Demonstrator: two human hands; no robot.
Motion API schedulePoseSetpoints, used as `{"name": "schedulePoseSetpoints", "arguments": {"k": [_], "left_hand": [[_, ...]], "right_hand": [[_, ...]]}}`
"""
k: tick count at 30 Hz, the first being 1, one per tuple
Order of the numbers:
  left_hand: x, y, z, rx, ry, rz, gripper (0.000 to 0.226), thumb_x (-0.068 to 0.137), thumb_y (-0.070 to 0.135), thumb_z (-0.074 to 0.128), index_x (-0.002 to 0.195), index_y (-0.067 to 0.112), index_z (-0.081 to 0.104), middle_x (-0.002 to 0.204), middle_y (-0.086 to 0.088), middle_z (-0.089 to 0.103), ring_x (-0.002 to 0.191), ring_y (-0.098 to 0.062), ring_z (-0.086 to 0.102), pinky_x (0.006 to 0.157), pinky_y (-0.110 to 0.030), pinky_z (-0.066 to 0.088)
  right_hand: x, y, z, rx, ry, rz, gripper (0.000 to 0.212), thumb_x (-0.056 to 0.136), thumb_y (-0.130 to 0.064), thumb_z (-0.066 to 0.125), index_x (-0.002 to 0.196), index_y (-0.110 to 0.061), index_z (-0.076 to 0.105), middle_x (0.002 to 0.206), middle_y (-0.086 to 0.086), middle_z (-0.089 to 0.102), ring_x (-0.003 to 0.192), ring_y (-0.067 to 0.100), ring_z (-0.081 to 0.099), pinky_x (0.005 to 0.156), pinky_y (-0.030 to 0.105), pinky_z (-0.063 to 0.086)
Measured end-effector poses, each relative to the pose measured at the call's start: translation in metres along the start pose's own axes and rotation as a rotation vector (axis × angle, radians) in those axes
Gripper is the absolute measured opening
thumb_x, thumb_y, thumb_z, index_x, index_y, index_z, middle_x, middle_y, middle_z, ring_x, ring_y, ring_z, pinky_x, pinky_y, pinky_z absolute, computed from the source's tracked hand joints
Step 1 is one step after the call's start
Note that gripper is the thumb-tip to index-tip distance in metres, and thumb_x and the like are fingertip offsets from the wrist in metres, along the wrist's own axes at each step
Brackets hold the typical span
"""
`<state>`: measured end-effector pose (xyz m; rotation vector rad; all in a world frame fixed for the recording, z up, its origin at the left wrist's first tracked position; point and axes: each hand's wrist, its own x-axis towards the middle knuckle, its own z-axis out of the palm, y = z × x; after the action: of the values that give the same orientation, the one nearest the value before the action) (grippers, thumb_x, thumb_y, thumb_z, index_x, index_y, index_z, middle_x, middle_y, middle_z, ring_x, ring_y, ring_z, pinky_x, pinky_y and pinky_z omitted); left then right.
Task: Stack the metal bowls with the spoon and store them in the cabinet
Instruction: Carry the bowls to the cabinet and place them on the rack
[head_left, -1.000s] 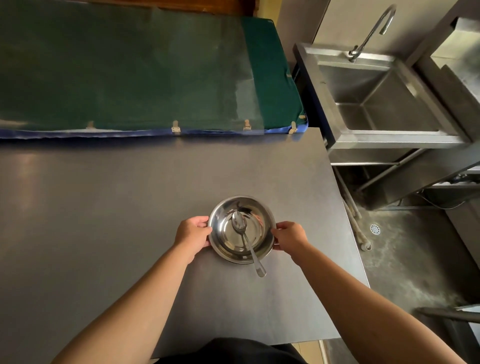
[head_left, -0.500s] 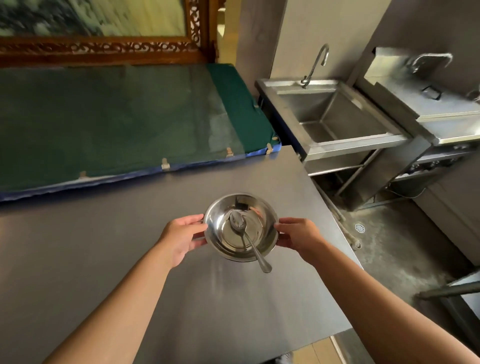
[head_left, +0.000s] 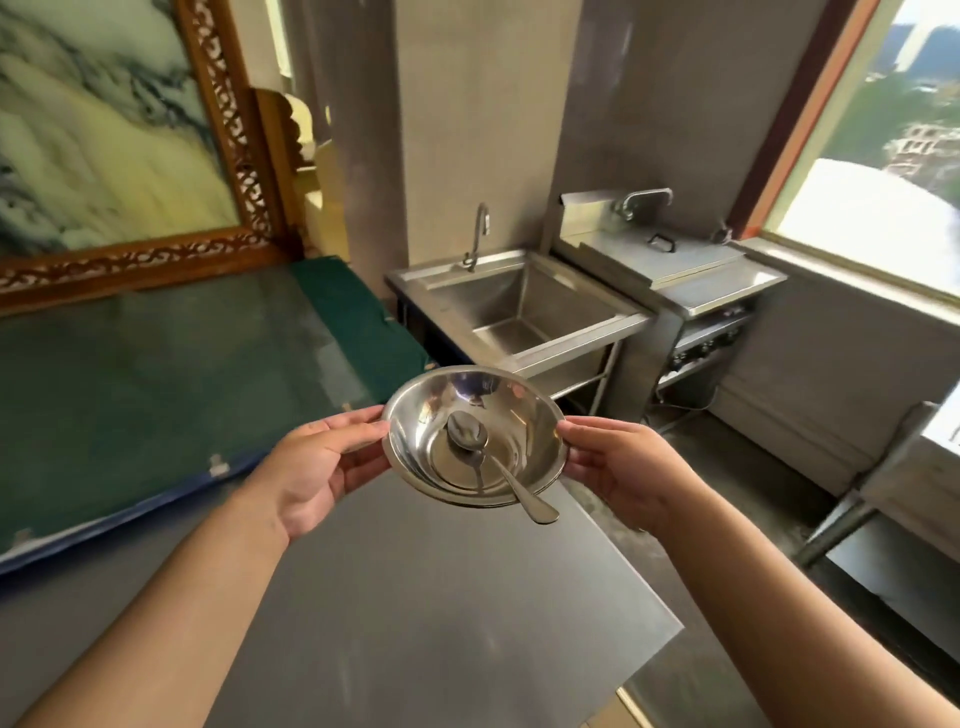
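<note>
Upper left of the frame: a framed painting (head_left: 104, 135) above a green mat (head_left: 171, 384), blurred. Lower centre: a steel table (head_left: 415, 613), bare where visible.

Left of centre: left hand (head_left: 317, 467), fingers curled under and thumb over the left rim of the bowls (head_left: 474, 434), gripping it. Centre of the frame: stacked bowls held up clear of the table, tilted a little toward the camera; a second rim just visible under the top one at the lower edge. Spoon (head_left: 493, 465) lying loose inside, its head near the middle of the bowl, its handle over the near rim and jutting toward lower right. Right of centre: right hand (head_left: 618, 467), pinching the opposite rim the same way.

Behind, centre to upper right: a sink (head_left: 519, 312) with a tap (head_left: 480, 234), a steel unit (head_left: 691, 270) and a window (head_left: 883, 156). No cabinet in view.

Likely risks: spoon unheld, so more tilt toward the near side could slide it out over the rim. Smooth nested metal, gripped only at the edges, could slip or separate if one grip loosens. Carrying while turning toward an unseen cabinet could knock the protruding handle on a door or shelf edge.
</note>
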<state>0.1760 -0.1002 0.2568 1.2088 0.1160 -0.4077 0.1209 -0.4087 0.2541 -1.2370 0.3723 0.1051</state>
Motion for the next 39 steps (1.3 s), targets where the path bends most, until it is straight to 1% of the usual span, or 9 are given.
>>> {"name": "schedulePoseSetpoints", "arguments": {"k": [7, 11, 15, 19, 24, 27, 31, 35, 39], "left_hand": [[-0.008, -0.001, 0.139, 0.033, -0.149, 0.000, 0.036, 0.083, 0.005, 0.069, 0.119, 0.003, 0.069, 0.098, -0.010, 0.079, 0.081, -0.016, 0.077, 0.064, -0.023, 0.060], [-0.015, -0.022, 0.221, 0.057, -0.252, -0.021, 0.044, 0.078, 0.008, 0.070, 0.121, 0.002, 0.069, 0.104, -0.012, 0.078, 0.086, -0.017, 0.076, 0.067, -0.024, 0.060], [-0.025, -0.058, 0.317, 0.053, -0.373, -0.070, 0.041, 0.075, 0.006, 0.068, 0.116, 0.003, 0.070, 0.096, -0.010, 0.079, 0.080, -0.016, 0.076, 0.063, -0.025, 0.061], [-0.038, -0.103, 0.415, 0.067, -0.511, -0.138, 0.034, 0.074, 0.004, 0.065, 0.108, 0.002, 0.071, 0.090, -0.010, 0.079, 0.076, -0.015, 0.077, 0.060, -0.024, 0.061], [-0.060, -0.158, 0.528, 0.140, -0.679, -0.234, 0.035, 0.072, 0.004, 0.066, 0.107, 0.001, 0.071, 0.087, -0.011, 0.079, 0.071, -0.014, 0.076, 0.058, -0.024, 0.061], [-0.076, -0.191, 0.593, 0.190, -0.798, -0.284, 0.036, 0.073, 0.003, 0.067, 0.108, -0.002, 0.071, 0.089, -0.013, 0.079, 0.071, -0.015, 0.076, 0.059, -0.025, 0.062], [-0.098, -0.231, 0.670, 0.247, -0.937, -0.353, 0.039, 0.077, -0.002, 0.066, 0.116, -0.005, 0.068, 0.097, -0.016, 0.077, 0.074, -0.017, 0.076, 0.068, -0.029, 0.064], [-0.134, -0.280, 0.752, 0.306, -1.123, -0.444, 0.033, 0.085, -0.005, 0.061, 0.117, -0.005, 0.068, 0.092, -0.014, 0.078, 0.070, -0.016, 0.076, 0.056, -0.022, 0.060], [-0.171, -0.330, 0.831, 0.315, -1.293, -0.612, 0.031, 0.082, -0.008, 0.060, 0.112, -0.007, 0.068, 0.084, -0.019, 0.077, 0.066, -0.021, 0.076, 0.051, -0.025, 0.060]], "right_hand": [[-0.061, -0.059, -0.111, 0.169, 0.091, -0.122, 0.013, 0.081, 0.000, 0.074, 0.094, 0.004, 0.078, 0.083, 0.017, 0.075, 0.063, 0.018, 0.071, 0.061, 0.028, 0.062], [-0.106, -0.082, -0.185, 0.159, 0.158, -0.192, 0.026, 0.069, -0.009, 0.079, 0.093, 0.001, 0.079, 0.082, 0.015, 0.075, 0.064, 0.017, 0.070, 0.066, 0.028, 0.063], [-0.166, -0.098, -0.268, 0.201, 0.263, -0.258, 0.036, 0.068, -0.008, 0.077, 0.101, 0.005, 0.074, 0.084, 0.016, 0.075, 0.064, 0.018, 0.071, 0.058, 0.026, 0.061], [-0.229, -0.103, -0.351, 0.230, 0.404, -0.327, 0.028, 0.068, -0.008, 0.077, 0.094, 0.002, 0.074, 0.079, 0.014, 0.075, 0.059, 0.017, 0.070, 0.053, 0.025, 0.060], [-0.312, -0.095, -0.442, 0.292, 0.611, -0.390, 0.030, 0.072, -0.009, 0.076, 0.099, 0.004, 0.074, 0.088, 0.019, 0.074, 0.073, 0.025, 0.071, 0.070, 0.034, 0.063], [-0.368, -0.086, -0.483, 0.306, 0.747, -0.434, 0.025, 0.080, -0.008, 0.072, 0.101, 0.007, 0.072, 0.087, 0.018, 0.076, 0.073, 0.022, 0.075, 0.056, 0.027, 0.060], [-0.431, -0.071, -0.522, 0.336, 0.884, -0.498, 0.026, 0.076, -0.010, 0.071, 0.097, 0.006, 0.074, 0.085, 0.018, 0.076, 0.071, 0.023, 0.075, 0.056, 0.028, 0.060], [-0.495, -0.051, -0.560, 0.367, 1.070, -0.552, 0.012, 0.077, -0.009, 0.071, 0.082, -0.003, 0.080, 0.081, 0.014, 0.077, 0.066, 0.018, 0.074, 0.054, 0.025, 0.058], [-0.549, -0.035, -0.599, 0.409, 1.305, -0.568, 0.010, 0.084, -0.004, 0.068, 0.086, -0.004, 0.077, 0.081, 0.012, 0.077, 0.066, 0.017, 0.074, 0.053, 0.025, 0.058]]}}
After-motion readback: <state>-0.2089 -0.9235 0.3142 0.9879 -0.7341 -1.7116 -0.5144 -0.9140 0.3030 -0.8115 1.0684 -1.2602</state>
